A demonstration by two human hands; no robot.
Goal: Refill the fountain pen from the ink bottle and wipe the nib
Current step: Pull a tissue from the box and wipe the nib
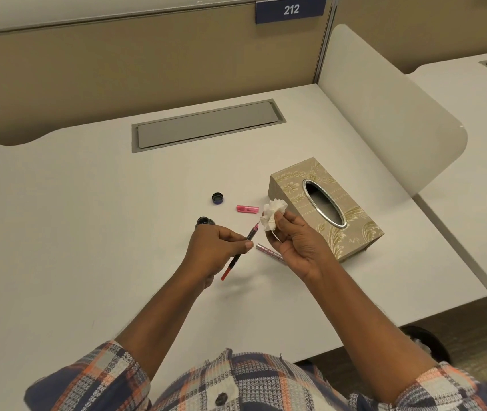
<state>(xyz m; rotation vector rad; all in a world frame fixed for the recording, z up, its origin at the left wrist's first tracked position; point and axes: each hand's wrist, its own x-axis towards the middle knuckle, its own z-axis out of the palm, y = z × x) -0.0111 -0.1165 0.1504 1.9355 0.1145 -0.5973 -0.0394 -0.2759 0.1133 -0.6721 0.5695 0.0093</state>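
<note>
My left hand (215, 247) grips a slim fountain pen section with a red and black converter (239, 253), nib pointing up and to the right. My right hand (292, 244) pinches a crumpled white tissue (271, 216) just right of the nib tip, a small gap between them. The open ink bottle (205, 221) stands on the desk right behind my left hand. Its dark blue cap (218, 198) lies further back. A pink pen cap (247, 208) lies beside it. The pink patterned pen barrel (267, 251) lies on the desk, partly hidden under my right hand.
A beige floral tissue box (328, 206) stands right of my hands. A grey cable hatch (206, 126) is set into the white desk (88, 232) at the back. A white divider panel (384, 108) rises along the desk's right side.
</note>
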